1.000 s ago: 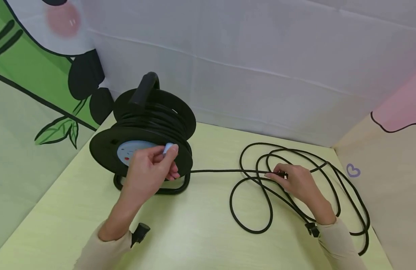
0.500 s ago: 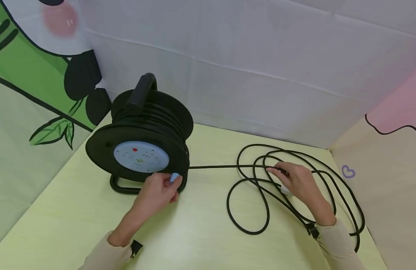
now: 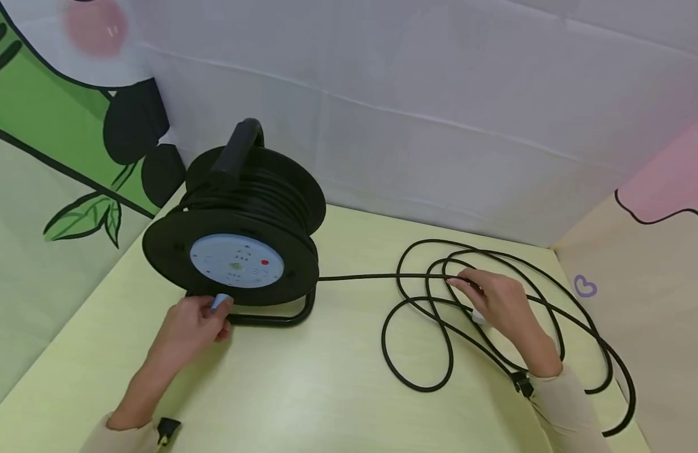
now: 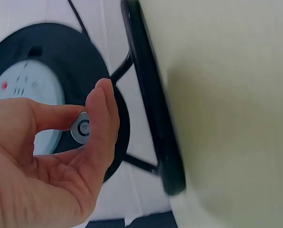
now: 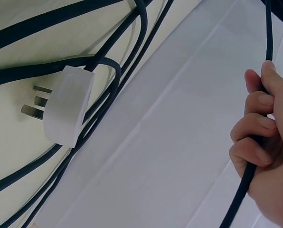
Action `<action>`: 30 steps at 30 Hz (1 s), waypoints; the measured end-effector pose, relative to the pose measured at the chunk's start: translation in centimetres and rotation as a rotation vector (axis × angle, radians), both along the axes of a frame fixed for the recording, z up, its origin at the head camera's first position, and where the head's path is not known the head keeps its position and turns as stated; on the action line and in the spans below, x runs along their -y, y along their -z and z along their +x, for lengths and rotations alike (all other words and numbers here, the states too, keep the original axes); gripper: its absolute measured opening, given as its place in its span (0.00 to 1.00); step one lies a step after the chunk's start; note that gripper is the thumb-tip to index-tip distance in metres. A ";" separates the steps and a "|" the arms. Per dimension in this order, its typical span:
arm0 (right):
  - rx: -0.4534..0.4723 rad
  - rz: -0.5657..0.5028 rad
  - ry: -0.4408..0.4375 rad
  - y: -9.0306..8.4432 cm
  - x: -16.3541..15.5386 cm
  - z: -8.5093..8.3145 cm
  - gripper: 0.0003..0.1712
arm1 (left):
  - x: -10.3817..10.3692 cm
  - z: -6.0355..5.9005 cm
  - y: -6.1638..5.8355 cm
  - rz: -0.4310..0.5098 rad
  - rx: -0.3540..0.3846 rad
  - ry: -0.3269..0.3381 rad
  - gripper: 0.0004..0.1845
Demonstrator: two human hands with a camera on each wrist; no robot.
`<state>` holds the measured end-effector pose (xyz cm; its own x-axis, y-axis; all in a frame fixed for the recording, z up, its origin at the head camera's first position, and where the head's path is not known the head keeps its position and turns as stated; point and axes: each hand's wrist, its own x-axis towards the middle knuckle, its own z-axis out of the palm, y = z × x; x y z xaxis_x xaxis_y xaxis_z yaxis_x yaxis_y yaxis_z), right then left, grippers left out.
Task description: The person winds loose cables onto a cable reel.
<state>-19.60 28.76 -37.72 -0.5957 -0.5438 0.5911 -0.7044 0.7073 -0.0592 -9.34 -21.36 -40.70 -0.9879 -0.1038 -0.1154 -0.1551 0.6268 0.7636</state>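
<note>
Black cable reel stands upright on the tabletop, carry handle at its top, tube stand under it. Left hand just in front of the reel, low and to the left of its near face. Its fingers nearly closed, thumb and finger pinching the pale blue knob near the bottom rim of that face. Right hand well apart, to the right of the reel; fingers curled round the black cable, which passes through the grip.

Reel's drum axis runs from back to front, bearing a little left; the near face, with its pale blue panel and red button, looks toward the person. Handle bar lies roughly along the same line. Knob's round end shows to the left wrist camera. Cable leaves the reel's right side straight and almost level, its length pointing sideways to the right hand.

Loose loops of cable to the right of the reel, around and below the right hand. White plug among them, three metal prongs visible. Pale cloth behind the reel.
</note>
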 end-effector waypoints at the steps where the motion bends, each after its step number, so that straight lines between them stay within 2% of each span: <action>1: -0.004 0.002 0.003 0.0 -0.1 0.0 0.34 | 0.5 0.0 -0.1 -0.006 -0.006 -0.005 0.21; 9: -0.015 -0.016 0.020 0.2 -1.0 0.0 0.32 | 3.1 0.0 -1.4 -0.043 -0.094 -0.070 0.25; 11: -0.005 -0.018 0.029 0.2 -1.3 0.1 0.32 | 3.7 0.0 -1.7 -0.024 -0.088 -0.088 0.26; 15: 0.024 -0.012 0.057 0.1 -1.9 0.3 0.26 | 4.6 0.0 -2.3 0.098 -0.037 -0.121 0.29; 17: 0.046 -0.010 0.073 -0.1 -2.3 0.4 0.18 | 5.0 0.0 -2.5 0.151 -0.019 -0.146 0.31; 21: 0.096 -0.003 0.103 -0.2 -3.1 0.7 0.03 | 5.4 0.1 -3.4 0.209 -0.035 -0.186 0.33; 24: 0.118 0.005 0.121 -0.2 -3.6 0.9 0.04 | 5.6 0.1 -4.3 0.268 -0.060 -0.214 0.32; 26: 0.126 0.012 0.129 -0.2 -3.9 0.9 0.04 | 5.7 0.0 -5.1 0.345 -0.085 -0.231 0.25; 30: 0.137 0.029 0.144 -0.4 -4.3 1.0 0.04 | 5.6 -0.1 -7.1 0.592 -0.162 -0.263 0.14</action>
